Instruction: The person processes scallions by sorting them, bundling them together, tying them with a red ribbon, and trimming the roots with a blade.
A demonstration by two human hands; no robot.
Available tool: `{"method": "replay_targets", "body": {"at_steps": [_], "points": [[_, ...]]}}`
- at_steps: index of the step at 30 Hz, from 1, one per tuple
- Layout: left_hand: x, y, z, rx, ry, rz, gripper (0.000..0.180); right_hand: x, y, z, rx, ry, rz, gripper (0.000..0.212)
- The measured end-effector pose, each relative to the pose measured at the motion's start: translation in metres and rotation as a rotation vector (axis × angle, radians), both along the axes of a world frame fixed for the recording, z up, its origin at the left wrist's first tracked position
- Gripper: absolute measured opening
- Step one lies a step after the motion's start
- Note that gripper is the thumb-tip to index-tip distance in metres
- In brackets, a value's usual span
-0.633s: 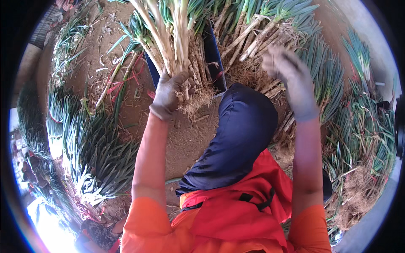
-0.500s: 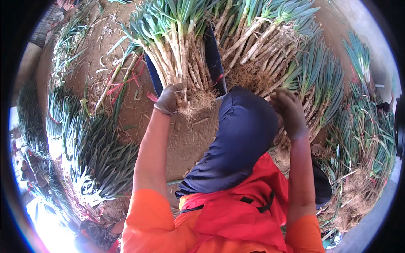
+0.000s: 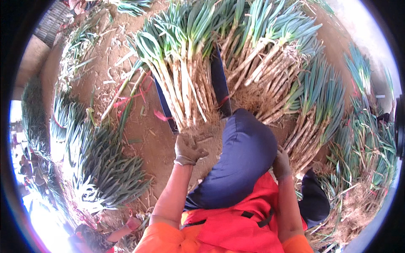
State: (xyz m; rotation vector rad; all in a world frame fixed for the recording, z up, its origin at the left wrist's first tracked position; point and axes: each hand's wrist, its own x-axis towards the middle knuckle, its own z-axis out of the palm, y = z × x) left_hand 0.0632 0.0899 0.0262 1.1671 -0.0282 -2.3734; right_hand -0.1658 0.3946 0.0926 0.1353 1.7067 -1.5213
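Observation:
A thick bundle of long green onions (image 3: 190, 86) lies between two dark blue upright panels (image 3: 222, 80), green leaves pointing away and roots toward me. Just below the root ends is my left hand (image 3: 188, 150) in a thin brownish glove, its thumb stretched out to the right and nothing seen in its grip. The fingertips are close to the roots; whether they touch is unclear. My right hand (image 3: 282, 163), gloved as well, is beside my dark blue trouser knee (image 3: 249, 147), which hides its fingers.
Right of the panels, a heap of loose green onions (image 3: 270, 63) spreads out, with more piles (image 3: 363, 139) at the far right. Dark green leafy bundles (image 3: 101, 156) stand at left. Pink-red ties (image 3: 122, 102) lie on the dirt floor. Another person's arm (image 3: 124, 230) shows at lower left.
My left hand has left the stalks' root ends and moved down and right below them. My right hand has dropped from the right-hand heap to beside my knee.

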Motion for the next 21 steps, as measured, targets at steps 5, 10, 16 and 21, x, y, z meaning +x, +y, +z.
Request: {"method": "replay_targets", "body": {"at_steps": [5,10,16,21], "points": [[-0.106,-0.069,0.054,0.039,-0.144,0.075,0.079,-0.010,-0.012,0.020,0.015,-0.155,-0.155,0.024],[-0.110,-0.073,0.047,-0.041,0.088,0.088,0.063,-0.025,-0.003,0.016,-0.024,-0.041,-0.134,0.025],[-0.053,-0.011,0.024,0.052,-0.307,-0.039,0.044,-0.014,0.036,-0.016,0.089,-0.059,-0.132,0.026],[-0.018,0.031,-0.003,-0.337,-0.114,-0.814,0.039,0.008,0.060,-0.031,0.190,-0.090,-0.169,0.025]]}}
